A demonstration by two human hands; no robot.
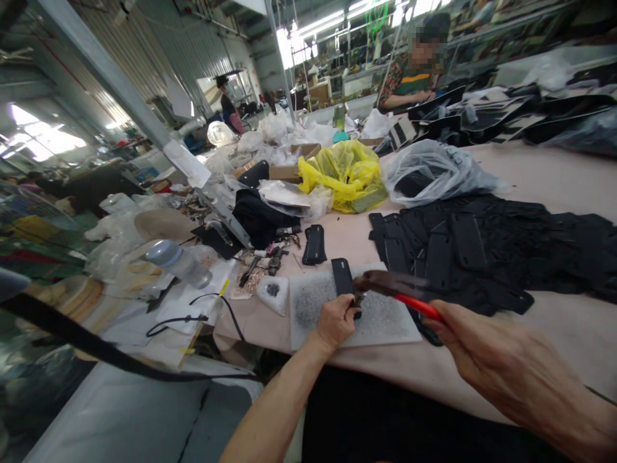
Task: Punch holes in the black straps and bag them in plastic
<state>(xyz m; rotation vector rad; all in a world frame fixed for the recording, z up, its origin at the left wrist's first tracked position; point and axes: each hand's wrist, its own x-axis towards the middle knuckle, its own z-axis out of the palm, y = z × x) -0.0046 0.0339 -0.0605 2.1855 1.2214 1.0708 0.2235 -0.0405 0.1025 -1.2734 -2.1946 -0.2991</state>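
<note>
My left hand is closed around a small metal punch tool held upright on a black strap piece. That piece lies on a pitted white cutting board. My right hand grips the red handle of a hammer, whose dark head is blurred with motion just above my left hand. A large pile of black cut pieces spreads over the table to the right of the board.
Another black piece lies behind the board. A yellow plastic bag, a clear bag, boxes and clutter crowd the far table. A bottle lies at left. A seated person works at the far end.
</note>
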